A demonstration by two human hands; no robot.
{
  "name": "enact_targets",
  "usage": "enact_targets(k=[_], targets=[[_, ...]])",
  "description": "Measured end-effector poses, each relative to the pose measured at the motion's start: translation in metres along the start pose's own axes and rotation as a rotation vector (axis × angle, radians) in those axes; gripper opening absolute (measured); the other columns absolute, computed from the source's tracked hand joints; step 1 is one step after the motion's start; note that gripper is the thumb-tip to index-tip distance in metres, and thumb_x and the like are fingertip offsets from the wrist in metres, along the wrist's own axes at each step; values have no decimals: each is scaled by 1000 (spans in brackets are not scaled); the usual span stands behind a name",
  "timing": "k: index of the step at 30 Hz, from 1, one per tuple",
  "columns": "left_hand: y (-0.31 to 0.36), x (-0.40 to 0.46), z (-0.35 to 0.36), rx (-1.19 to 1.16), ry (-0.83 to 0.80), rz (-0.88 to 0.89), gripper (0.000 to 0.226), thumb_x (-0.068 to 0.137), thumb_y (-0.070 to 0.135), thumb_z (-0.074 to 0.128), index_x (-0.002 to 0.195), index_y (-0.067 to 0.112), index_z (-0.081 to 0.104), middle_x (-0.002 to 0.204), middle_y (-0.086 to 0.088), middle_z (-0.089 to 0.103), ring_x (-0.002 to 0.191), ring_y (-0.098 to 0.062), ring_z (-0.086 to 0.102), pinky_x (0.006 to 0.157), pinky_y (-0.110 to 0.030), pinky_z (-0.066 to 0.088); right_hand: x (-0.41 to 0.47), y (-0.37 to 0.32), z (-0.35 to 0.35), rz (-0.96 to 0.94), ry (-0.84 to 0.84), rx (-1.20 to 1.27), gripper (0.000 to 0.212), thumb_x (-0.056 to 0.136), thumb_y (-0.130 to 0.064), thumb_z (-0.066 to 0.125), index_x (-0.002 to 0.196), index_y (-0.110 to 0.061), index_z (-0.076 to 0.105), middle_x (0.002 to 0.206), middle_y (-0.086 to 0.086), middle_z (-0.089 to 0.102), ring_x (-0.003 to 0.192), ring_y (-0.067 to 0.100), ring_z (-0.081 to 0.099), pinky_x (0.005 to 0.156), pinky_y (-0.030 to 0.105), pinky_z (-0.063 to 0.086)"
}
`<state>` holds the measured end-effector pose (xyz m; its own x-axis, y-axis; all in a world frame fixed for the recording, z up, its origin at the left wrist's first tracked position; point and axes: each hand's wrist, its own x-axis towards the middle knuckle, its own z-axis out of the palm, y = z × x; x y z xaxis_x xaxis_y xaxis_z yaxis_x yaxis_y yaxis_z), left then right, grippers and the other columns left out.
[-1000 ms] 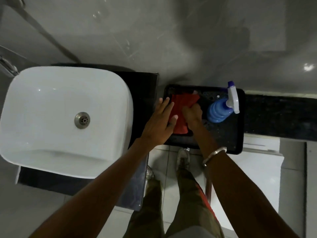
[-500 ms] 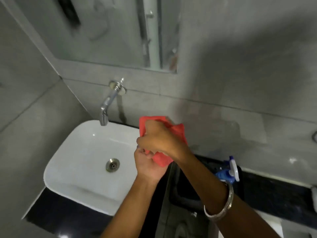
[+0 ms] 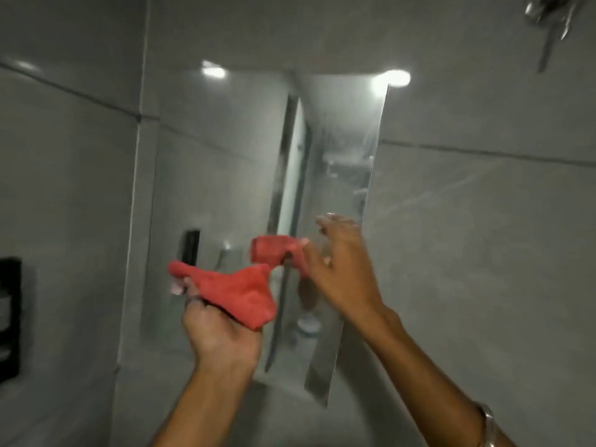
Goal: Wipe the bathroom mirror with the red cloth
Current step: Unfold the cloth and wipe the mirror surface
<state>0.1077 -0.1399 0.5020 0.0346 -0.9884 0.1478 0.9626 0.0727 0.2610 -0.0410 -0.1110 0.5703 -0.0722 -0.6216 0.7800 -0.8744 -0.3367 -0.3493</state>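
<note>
The red cloth (image 3: pixel 245 290) is stretched between both my hands in front of the bathroom mirror (image 3: pixel 225 175), a tall frameless pane on the grey tiled wall. My left hand (image 3: pixel 219 330) grips the cloth's lower bunched end from below. My right hand (image 3: pixel 338 269) pinches its upper end, with the other fingers spread. The cloth hangs slack in the middle. I cannot tell if it touches the glass. The mirror reflects a doorway, a ceiling light and part of the cloth.
Grey wall tiles (image 3: pixel 483 221) surround the mirror. A black fixture (image 3: pixel 9 314) sits on the left wall. A chrome fitting (image 3: pixel 548 24) hangs at the top right. A metal bangle (image 3: pixel 487 424) is on my right wrist. The sink is out of view.
Both hands have lifted the red cloth from the black tray up to the mirror and pulled it apart. My view has swung up from the sink to the mirror.
</note>
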Motion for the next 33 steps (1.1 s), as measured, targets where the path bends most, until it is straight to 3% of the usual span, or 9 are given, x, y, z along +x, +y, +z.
enact_targets(k=[2, 4, 6, 10, 12, 16, 22, 25, 33], targets=[[5, 28, 46, 38, -79, 163, 40, 110, 52, 28, 142, 37, 46, 91, -7, 62, 79, -16, 61, 80, -31, 54, 40, 11, -30, -46, 172, -143, 52, 103, -31, 54, 150, -9, 49, 153, 14, 50, 146, 30, 42, 120, 47, 36], [7, 61, 92, 209, -99, 408, 51, 112, 42, 31, 162, 41, 19, 144, -3, 60, 126, -17, 61, 114, -39, 46, 79, 22, -61, -93, 338, -311, 53, 105, -32, 48, 153, -9, 45, 163, 16, 39, 155, 35, 29, 124, 52, 30], [6, 91, 133, 582, -94, 595, 62, 112, 40, 32, 166, 35, 2, 176, 3, 7, 161, -20, 16, 132, -50, 14, 111, 35, -87, -155, 421, -462, 58, 104, -37, 41, 156, -9, 41, 169, 17, 27, 160, 35, 14, 127, 52, 22], [-6, 156, 166, 1685, -151, 883, 68, 109, 52, 14, 161, 29, -22, 174, -3, -19, 162, -28, -10, 131, -57, 1, 153, 71, -113, -216, 395, -685, 65, 107, -47, 26, 165, -19, 16, 174, 10, 3, 161, 28, -7, 130, 53, 11], [-1, 176, 165, 1904, -214, 1116, 67, 104, 54, -2, 157, 26, -33, 170, -8, -30, 159, -30, -23, 129, -51, -15, 159, 86, -109, -241, 418, -770, 66, 108, -51, 21, 166, -24, 7, 175, 6, -4, 161, 25, -11, 131, 50, 6], [21, 196, 178, 1974, -381, 1304, 72, 98, 57, -12, 160, 25, -28, 166, -4, -35, 157, -24, -24, 124, -40, -21, 168, 95, -104, -276, 474, -814, 66, 108, -51, 22, 166, -25, 6, 175, 5, -6, 161, 22, -12, 130, 44, -3], [-21, 175, 256, 1875, -270, 1342, 67, 109, 47, 6, 164, 18, -18, 173, -8, -23, 160, -30, -20, 131, -55, -5, 165, 94, -104, -259, 470, -796, 66, 107, -51, 19, 166, -25, 5, 175, 4, -8, 161, 21, -16, 131, 44, -4], [-63, 151, 268, 1846, -428, 1455, 68, 110, 49, 10, 164, 18, -18, 173, -7, -24, 160, -30, -22, 130, -56, -2, 163, 95, -103, -262, 497, -772, 64, 108, -49, 19, 166, -25, 5, 175, 5, -6, 161, 20, -14, 131, 44, -1], [-85, 143, 152, 1861, -850, 1625, 63, 111, 47, 24, 167, 27, 3, 177, 1, -4, 163, -22, -3, 132, -51, 8, 157, 93, -106, -266, 562, -630, 62, 107, -39, 28, 163, -14, 23, 173, 9, 11, 162, 22, -2, 131, 47, 13]])
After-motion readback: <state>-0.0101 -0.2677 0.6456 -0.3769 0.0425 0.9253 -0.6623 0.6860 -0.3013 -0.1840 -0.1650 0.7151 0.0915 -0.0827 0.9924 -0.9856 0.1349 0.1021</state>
